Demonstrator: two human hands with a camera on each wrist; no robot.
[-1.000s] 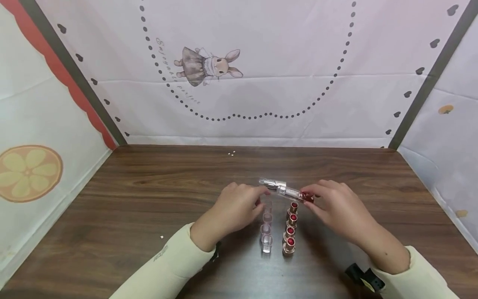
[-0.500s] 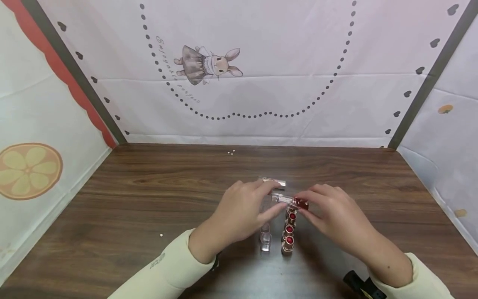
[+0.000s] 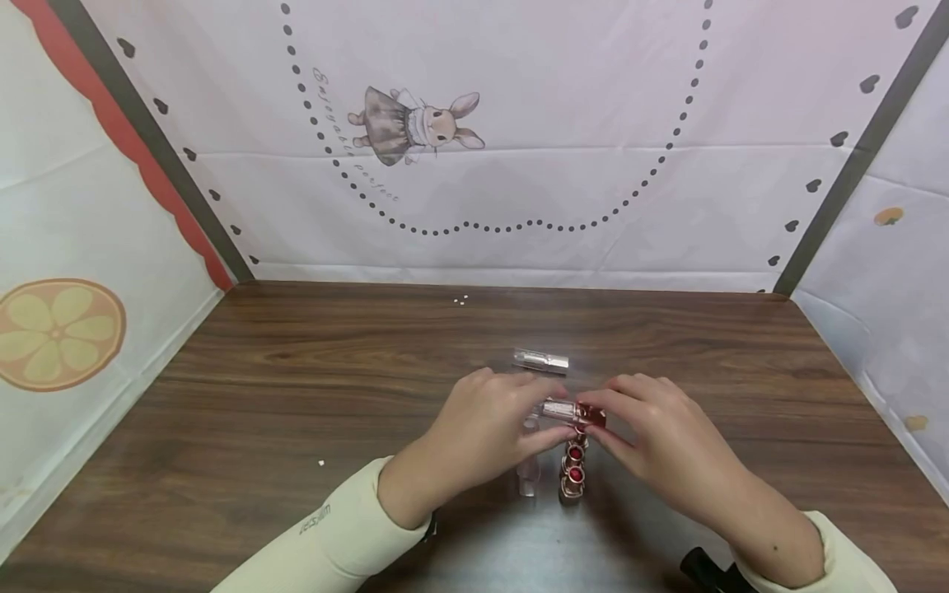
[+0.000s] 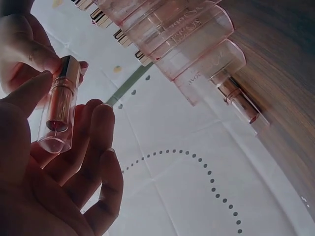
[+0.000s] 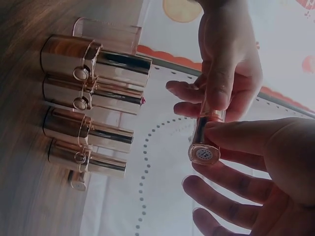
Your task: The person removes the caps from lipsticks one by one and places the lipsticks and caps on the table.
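Note:
In front of me a lipstick (image 4: 60, 101) is held level between both hands, its gold tube inside a clear cap (image 3: 558, 409). My left hand (image 3: 478, 424) pinches the cap end between thumb and fingers. At the other end, my right hand (image 3: 656, 432) grips the gold base (image 5: 204, 153) with thumb and fingertips. Below them stands a row of uncapped gold lipsticks (image 5: 93, 103) with red tips, partly hidden by the hands. A row of upright clear caps (image 4: 197, 54) stands to their left, mostly behind my left hand in the head view.
Beyond the hands, another capped lipstick (image 3: 541, 361) lies on its side on the brown wooden table (image 3: 356, 346). Tiny white bits (image 3: 461, 301) dot the table near the back. A printed cloth (image 3: 549, 107) hangs behind and at both sides.
The left hand has moved right and taken hold of the lipstick's capped end. Both hands have brought the lipstick slightly nearer, over the row. The lipstick lying behind is unmoved.

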